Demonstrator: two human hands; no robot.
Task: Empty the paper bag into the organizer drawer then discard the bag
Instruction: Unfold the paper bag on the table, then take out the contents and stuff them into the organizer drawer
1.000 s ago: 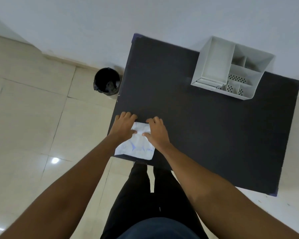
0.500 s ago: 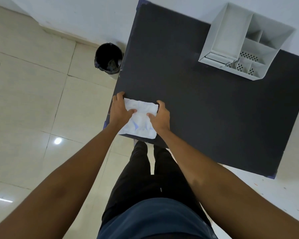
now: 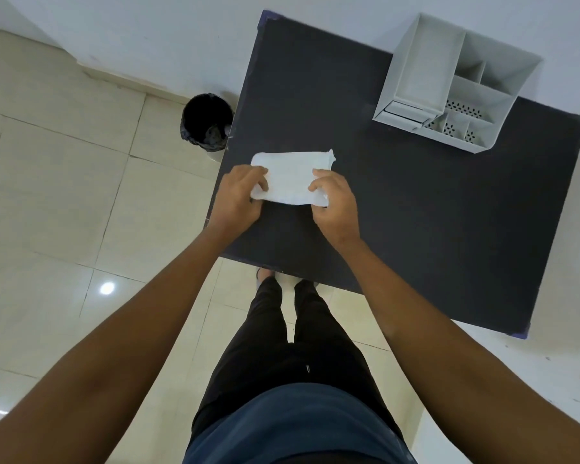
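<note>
White paper bag [image 3: 290, 177] near the desk's [image 3: 416, 229] left edge, left hand [image 3: 240, 195] and right hand [image 3: 335, 202] pinching its ends with curled fingers, grey organizer [image 3: 449, 95] at the far right corner, black bin [image 3: 206, 122] on the floor.

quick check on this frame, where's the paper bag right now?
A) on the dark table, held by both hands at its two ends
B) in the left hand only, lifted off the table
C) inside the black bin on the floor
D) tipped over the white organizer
A. The paper bag is at the near left part of the dark table, with the left hand and right hand each gripping one end; the white organizer sits apart at the far right.
</note>
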